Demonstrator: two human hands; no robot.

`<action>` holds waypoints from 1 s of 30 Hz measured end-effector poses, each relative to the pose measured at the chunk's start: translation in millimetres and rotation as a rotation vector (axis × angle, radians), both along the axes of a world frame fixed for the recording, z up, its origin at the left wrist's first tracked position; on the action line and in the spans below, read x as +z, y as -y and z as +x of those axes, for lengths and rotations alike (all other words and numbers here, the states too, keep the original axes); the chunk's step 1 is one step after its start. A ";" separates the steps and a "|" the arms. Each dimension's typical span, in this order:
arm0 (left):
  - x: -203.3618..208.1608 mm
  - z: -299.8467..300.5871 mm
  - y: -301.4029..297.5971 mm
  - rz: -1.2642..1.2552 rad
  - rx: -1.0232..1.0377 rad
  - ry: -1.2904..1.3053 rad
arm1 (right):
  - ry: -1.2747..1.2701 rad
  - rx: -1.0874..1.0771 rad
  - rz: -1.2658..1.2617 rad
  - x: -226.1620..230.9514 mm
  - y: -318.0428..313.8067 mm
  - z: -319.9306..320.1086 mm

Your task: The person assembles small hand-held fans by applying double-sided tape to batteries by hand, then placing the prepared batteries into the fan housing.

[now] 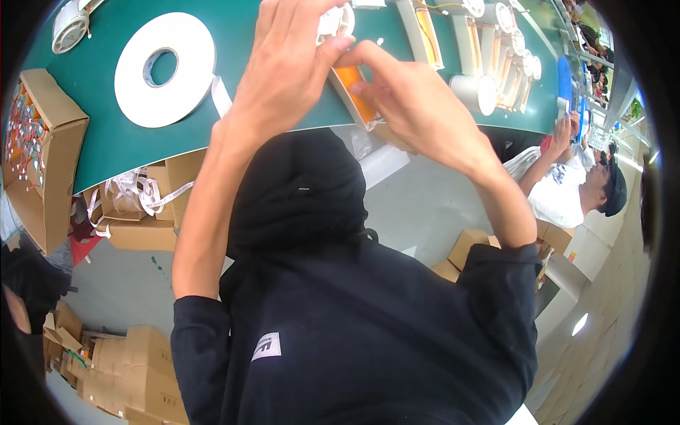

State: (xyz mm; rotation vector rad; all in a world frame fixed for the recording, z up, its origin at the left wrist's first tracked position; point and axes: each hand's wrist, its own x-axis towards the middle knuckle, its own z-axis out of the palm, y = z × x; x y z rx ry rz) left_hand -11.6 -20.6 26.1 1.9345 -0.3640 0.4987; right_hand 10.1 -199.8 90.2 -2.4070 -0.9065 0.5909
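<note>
Between my hands lies a long white plastic housing with an orange insert (363, 105) along its channel. Its round white head (345, 20) is partly covered by my fingers. My left hand (290, 67) is at that head, fingers bent over it and thumb against its lower side. Over the channel my right hand (418, 106) has its index finger and thumb curled in; the index tip nearly meets my left thumb. Anything small between the right fingers is hidden. Left of my left wrist lies a large roll of white tape (131, 71), its loose end (222, 97) reaching toward the wrist.
Several similar white housings (464, 46) stand at the right of the green table (283, 145). A cardboard box (67, 110) of wired orange parts is far left; white strips (142, 195) fill another box below. A person in white (559, 184) works at right.
</note>
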 end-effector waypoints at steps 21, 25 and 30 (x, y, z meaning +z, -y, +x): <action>-29.1 7.1 -4.6 0.064 -0.051 0.055 | 0.139 0.193 -0.003 -14.0 10.0 23.3; -23.9 8.5 0.2 -0.080 -0.098 0.022 | 0.103 0.149 0.057 -35.2 18.8 21.6; -27.6 12.5 -8.1 0.012 -0.091 0.109 | 0.178 0.118 0.086 -16.4 8.8 15.7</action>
